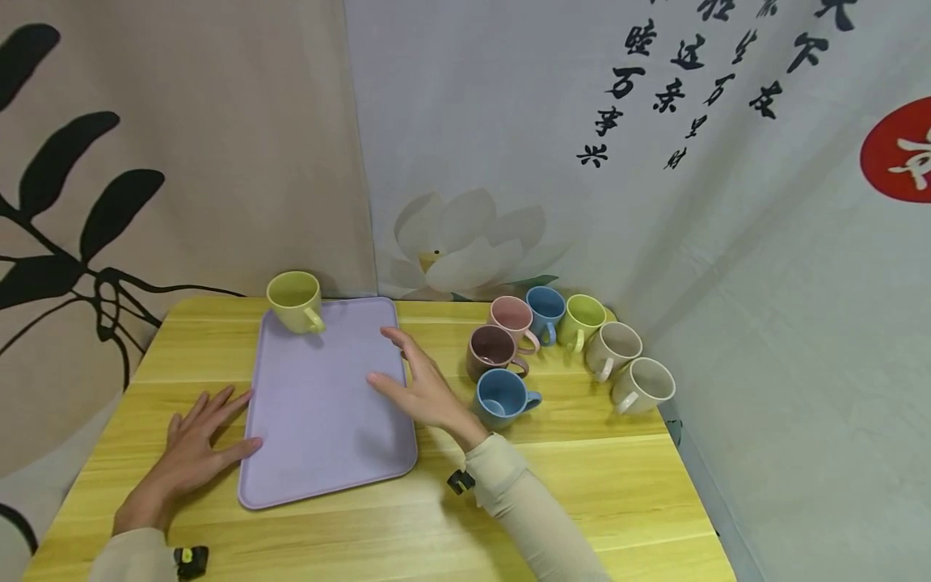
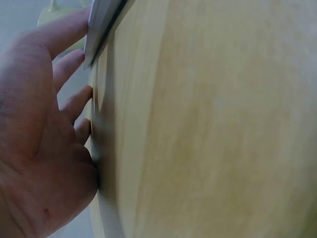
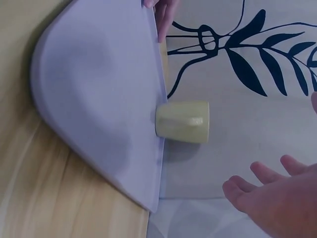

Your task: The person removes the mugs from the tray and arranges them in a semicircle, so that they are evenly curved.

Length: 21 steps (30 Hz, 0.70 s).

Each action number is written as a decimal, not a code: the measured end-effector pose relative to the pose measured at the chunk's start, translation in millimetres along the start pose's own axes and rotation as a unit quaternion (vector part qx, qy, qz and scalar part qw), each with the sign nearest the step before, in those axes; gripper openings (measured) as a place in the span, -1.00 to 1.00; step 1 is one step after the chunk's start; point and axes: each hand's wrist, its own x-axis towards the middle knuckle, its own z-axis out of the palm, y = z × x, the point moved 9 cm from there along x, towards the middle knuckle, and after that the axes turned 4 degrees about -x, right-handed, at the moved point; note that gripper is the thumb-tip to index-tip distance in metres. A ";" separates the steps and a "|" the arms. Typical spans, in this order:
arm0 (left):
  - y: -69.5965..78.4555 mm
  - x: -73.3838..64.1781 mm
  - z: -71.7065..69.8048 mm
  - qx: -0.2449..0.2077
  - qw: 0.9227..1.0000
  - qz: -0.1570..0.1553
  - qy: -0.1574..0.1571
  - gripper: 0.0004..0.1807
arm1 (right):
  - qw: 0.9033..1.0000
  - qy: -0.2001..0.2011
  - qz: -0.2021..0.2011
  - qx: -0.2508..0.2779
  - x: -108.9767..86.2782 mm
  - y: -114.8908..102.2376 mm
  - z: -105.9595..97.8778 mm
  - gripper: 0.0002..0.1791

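Note:
A flat purple tray (image 1: 327, 420) lies on the wooden table, with a yellow-green mug (image 1: 294, 301) upright at its far left corner. My left hand (image 1: 196, 449) rests beside the tray's left edge, fingers spread, thumb and fingertip touching the rim. In the left wrist view, the left hand (image 2: 54, 124) has its fingers against the tray's side. Above the tray's right part hovers my right hand (image 1: 422, 388), thumb and fingers apart, holding nothing. The right wrist view shows the mug (image 3: 183, 122) standing on the tray (image 3: 99, 99), apart from the right hand (image 3: 277, 198).
Right of the tray stand several mugs: a blue mug (image 1: 502, 398) in front, a dark mauve mug (image 1: 489, 356), a pink mug (image 1: 512, 317), another blue mug (image 1: 545, 311), a green mug (image 1: 582, 319) and two beige mugs, one (image 1: 643, 385) near the table's right edge. A printed curtain (image 1: 465, 145) hangs behind.

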 end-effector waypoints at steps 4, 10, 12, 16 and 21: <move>-0.3 0.2 -0.2 0.000 1.000 -0.002 -0.001 0.03 | 1.000 -0.010 0.006 0.000 13.4 -1.4 13.4 -0.14; 0.7 -0.1 -0.1 -0.001 1.000 0.000 -0.001 0.03 | 1.000 -0.024 0.010 0.002 30.9 1.0 33.0 -0.12; 0.7 -0.1 -0.2 -0.002 1.000 0.000 -0.001 0.03 | 1.000 -0.026 0.006 0.002 36.1 1.8 38.1 -0.12; 0.0 0.5 -0.3 -0.001 1.000 -0.003 -0.003 0.03 | 1.000 -0.027 0.003 0.007 46.3 2.4 45.8 -0.12; -0.1 0.8 -0.5 0.002 1.000 -0.008 -0.004 0.04 | 0.999 -0.031 0.020 0.013 58.7 6.2 56.3 -0.10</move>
